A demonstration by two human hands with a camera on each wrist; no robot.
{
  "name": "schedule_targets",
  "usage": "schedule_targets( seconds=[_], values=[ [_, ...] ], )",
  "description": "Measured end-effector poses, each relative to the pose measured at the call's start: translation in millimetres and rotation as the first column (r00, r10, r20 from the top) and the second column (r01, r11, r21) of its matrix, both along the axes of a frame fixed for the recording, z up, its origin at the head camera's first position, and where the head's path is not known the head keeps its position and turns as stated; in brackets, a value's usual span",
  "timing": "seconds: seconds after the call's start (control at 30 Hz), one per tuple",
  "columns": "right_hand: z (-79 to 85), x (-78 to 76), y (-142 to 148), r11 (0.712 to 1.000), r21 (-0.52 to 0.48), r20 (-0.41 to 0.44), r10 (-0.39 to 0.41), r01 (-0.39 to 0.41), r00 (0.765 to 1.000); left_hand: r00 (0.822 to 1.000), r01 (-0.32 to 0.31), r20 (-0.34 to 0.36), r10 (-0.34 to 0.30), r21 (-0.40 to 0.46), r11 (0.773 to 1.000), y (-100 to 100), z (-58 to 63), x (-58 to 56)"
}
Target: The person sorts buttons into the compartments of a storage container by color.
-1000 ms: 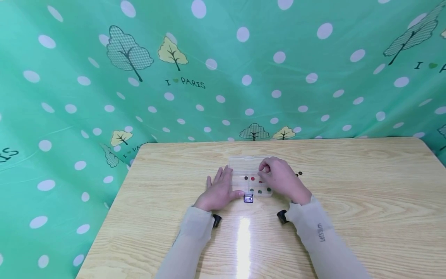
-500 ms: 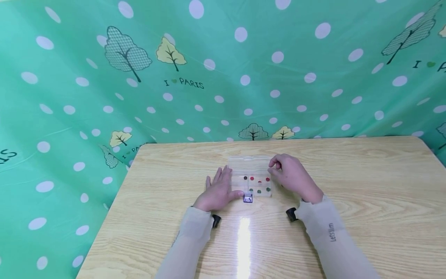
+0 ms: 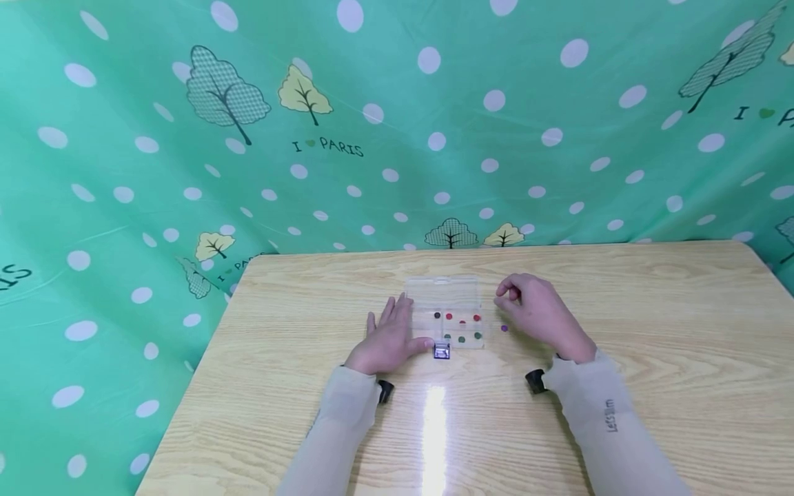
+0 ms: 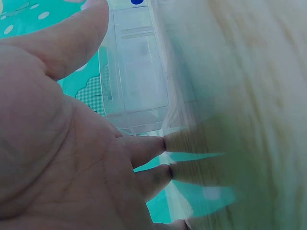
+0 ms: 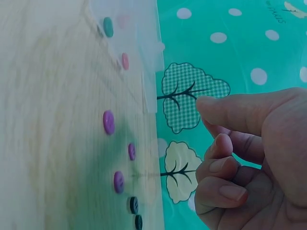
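Note:
A clear plastic divided box (image 3: 428, 337) lies with its lid (image 3: 440, 291) folded back. Inside are red buttons (image 3: 477, 318), green buttons (image 3: 462, 339) and one black button (image 3: 437, 315). My left hand (image 3: 387, 343) rests along the box's left side, fingers spread, thumb at the front edge beside a small purple-blue piece (image 3: 441, 351). Right of the box, my right hand (image 3: 538, 311) hovers above the table with loosely curled fingers; nothing shows between thumb and index finger. Below it, purple buttons (image 5: 109, 122) and black buttons (image 5: 134, 205) lie on the wood.
The wooden table (image 3: 651, 358) reaches a green dotted curtain (image 3: 397, 138) at the back and left. A bright reflection stretches over the tabletop in front of the box.
My right hand has moved from over the box to its right side, uncovering a red button in the upper right compartment and a purple button on the table. The left hand stays put.

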State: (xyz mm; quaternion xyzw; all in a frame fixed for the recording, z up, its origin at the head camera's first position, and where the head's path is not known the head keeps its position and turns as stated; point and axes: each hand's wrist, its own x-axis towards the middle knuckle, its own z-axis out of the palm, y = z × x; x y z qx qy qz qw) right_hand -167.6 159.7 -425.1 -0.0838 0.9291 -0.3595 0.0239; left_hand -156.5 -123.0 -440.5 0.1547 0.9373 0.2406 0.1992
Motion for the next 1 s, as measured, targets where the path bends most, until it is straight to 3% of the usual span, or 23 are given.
schedule_targets(
  seconds=[0.37,1.0],
  values=[
    [-2.2,0.9,15,0.999,-0.038,0.002,-0.025,0.025,1.0,1.0,0.004,-0.001,-0.004,0.003,1.0,0,-0.1,-1.7],
    [-13.0,0.2,46,0.998,0.004,-0.029,-0.058,0.058,0.998,1.0,0.001,-0.004,-0.001,0.009,1.0,0,-0.4,-1.3]
  ],
)
